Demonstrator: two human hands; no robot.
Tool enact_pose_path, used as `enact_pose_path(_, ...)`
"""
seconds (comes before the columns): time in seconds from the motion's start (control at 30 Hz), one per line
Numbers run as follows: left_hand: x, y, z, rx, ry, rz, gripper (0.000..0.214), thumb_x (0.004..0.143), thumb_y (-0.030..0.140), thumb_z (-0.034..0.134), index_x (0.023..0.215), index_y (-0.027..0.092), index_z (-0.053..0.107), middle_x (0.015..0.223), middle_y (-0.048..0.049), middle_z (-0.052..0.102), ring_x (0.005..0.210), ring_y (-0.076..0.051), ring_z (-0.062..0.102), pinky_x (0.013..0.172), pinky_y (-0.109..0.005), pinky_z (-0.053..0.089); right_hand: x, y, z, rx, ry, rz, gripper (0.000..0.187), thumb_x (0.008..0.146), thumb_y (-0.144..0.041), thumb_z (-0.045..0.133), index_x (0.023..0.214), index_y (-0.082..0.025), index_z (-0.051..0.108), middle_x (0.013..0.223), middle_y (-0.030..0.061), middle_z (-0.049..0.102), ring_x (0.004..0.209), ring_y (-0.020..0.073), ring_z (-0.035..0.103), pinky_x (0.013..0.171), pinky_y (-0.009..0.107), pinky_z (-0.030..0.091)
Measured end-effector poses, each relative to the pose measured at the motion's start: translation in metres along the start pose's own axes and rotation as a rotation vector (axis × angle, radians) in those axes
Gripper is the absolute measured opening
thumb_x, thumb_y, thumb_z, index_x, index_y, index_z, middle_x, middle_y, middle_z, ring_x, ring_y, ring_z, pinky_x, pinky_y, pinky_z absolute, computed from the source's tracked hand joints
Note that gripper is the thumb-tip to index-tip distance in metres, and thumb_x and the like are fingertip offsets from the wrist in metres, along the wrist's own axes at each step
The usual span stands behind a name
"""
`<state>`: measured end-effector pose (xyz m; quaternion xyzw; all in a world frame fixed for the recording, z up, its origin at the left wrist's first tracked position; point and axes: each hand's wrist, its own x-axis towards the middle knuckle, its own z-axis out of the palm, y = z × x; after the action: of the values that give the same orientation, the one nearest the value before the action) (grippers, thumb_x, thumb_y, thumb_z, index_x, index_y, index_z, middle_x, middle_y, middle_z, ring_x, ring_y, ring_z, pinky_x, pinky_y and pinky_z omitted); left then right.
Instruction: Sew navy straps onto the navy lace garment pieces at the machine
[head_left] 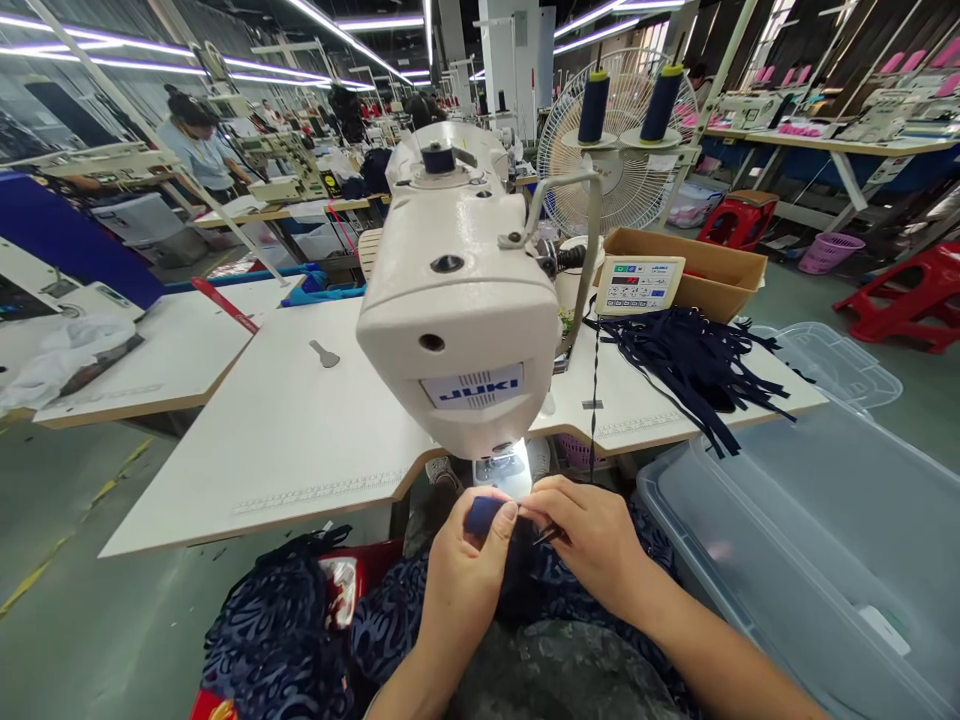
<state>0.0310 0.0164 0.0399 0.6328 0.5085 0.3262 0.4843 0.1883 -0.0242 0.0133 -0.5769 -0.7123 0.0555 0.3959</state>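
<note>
My left hand (465, 570) pinches a small dark blue fabric piece (482, 513) just below the lit needle area of a white JUKI sewing machine (457, 290). My right hand (589, 535) is closed beside it, fingers meeting the same piece, with a thin dark tool (546, 536) sticking out under its fingers. Dark blue patterned fabric (300, 630) lies piled in my lap below both hands.
A heap of dark blue strips (694, 365) lies on the white table (300, 440) at right, near a control panel (639, 285) and a cardboard box (720, 270). A clear plastic bin (817, 540) stands at right. Behind are a fan (622, 150), thread cones (594, 105) and a person (199, 145).
</note>
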Motion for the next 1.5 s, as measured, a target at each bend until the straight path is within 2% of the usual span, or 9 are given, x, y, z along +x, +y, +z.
enact_pose_path(0.2,0.003,-0.003,-0.003,-0.083,-0.004,-0.052,0.026,0.080,0.044,0.063,0.085,0.018,0.061,0.070,0.0009,0.058,0.062,-0.014,0.053,0.058,-0.021,0.045,0.000,0.007,0.001,0.213,-0.007,0.252,0.018,0.097,-0.027,0.042,0.082,-0.022,0.050,0.077,-0.0002,0.058,0.067,0.0136,0.055,0.060,0.024,0.039)
enact_pose_path(0.4,0.001,-0.003,0.001,-0.108,-0.057,-0.065,0.027,0.079,0.045,0.063,0.082,0.019,0.060,0.062,0.0034,0.054,0.053,-0.011,0.046,0.048,-0.018,0.037,-0.004,0.002,0.002,0.706,-0.199,0.081,0.013,0.093,-0.016,0.039,0.089,-0.022,0.049,0.088,0.0005,0.056,0.058,0.0090,0.051,0.060,0.022,0.044)
enact_pose_path(0.5,-0.001,-0.004,0.000,-0.145,-0.079,-0.107,0.028,0.078,0.047,0.064,0.081,0.019,0.060,0.057,0.0050,0.051,0.048,-0.010,0.042,0.046,-0.019,0.034,-0.001,0.014,0.001,0.553,-0.312,0.013,0.017,0.082,-0.007,0.046,0.086,-0.022,0.052,0.077,-0.0018,0.054,0.064,0.0116,0.053,0.061,0.022,0.041)
enact_pose_path(0.7,-0.003,-0.003,-0.011,-0.160,0.273,-0.025,0.030,0.074,0.048,0.068,0.079,0.020,0.060,0.064,0.0038,0.054,0.056,-0.011,0.047,0.054,-0.020,0.037,0.002,0.059,-0.013,0.230,-0.073,0.221,0.014,0.089,-0.015,0.041,0.080,-0.021,0.050,0.073,0.0003,0.053,0.065,0.0144,0.048,0.063,0.025,0.038)
enact_pose_path(0.83,-0.004,-0.008,-0.007,-0.286,0.073,-0.092,0.032,0.075,0.049,0.068,0.082,0.019,0.060,0.062,0.0041,0.051,0.053,-0.010,0.046,0.050,-0.019,0.037,-0.004,0.041,-0.023,0.367,-0.084,0.306,0.024,0.098,-0.030,0.037,0.085,-0.021,0.054,0.068,-0.0014,0.052,0.058,0.0116,0.050,0.056,0.022,0.038)
enact_pose_path(1.03,-0.007,-0.008,-0.004,-0.361,-0.110,-0.143,0.024,0.081,0.042,0.065,0.087,0.020,0.058,0.066,0.0043,0.052,0.057,-0.010,0.049,0.051,-0.017,0.040,-0.003,0.001,-0.022,0.721,-0.444,0.362,0.030,0.094,-0.045,0.047,0.108,-0.023,0.061,0.064,-0.0051,0.052,0.047,0.0080,0.049,0.045,0.019,0.035)
enact_pose_path(1.2,-0.006,-0.003,-0.012,-0.071,-0.016,0.088,0.016,0.085,0.031,0.059,0.099,0.024,0.064,0.085,-0.0009,0.065,0.071,-0.015,0.061,0.065,-0.023,0.049,0.002,0.004,-0.020,0.626,-0.288,0.445,0.023,0.089,-0.042,0.056,0.088,-0.020,0.063,0.072,-0.0028,0.057,0.063,0.0113,0.049,0.055,0.021,0.038)
enact_pose_path(1.33,-0.004,-0.006,-0.018,0.207,-0.187,0.420,0.025,0.087,0.013,0.045,0.077,0.022,0.067,0.097,-0.0049,0.065,0.093,-0.018,0.062,0.082,-0.025,0.048,0.002,0.003,-0.024,0.463,-0.213,0.420,0.015,0.091,-0.036,0.056,0.088,-0.023,0.062,0.075,-0.0030,0.057,0.063,0.0113,0.050,0.056,0.022,0.038)
enact_pose_path(1.5,-0.011,-0.003,-0.019,0.407,-0.271,0.475,0.028,0.087,0.014,0.047,0.107,0.023,0.064,0.112,-0.0087,0.061,0.101,-0.019,0.061,0.086,-0.028,0.050,-0.004,-0.005,-0.021,0.264,-0.160,0.217,0.010,0.093,-0.024,0.052,0.095,-0.024,0.062,0.084,-0.0007,0.060,0.069,0.0111,0.057,0.061,0.021,0.043)
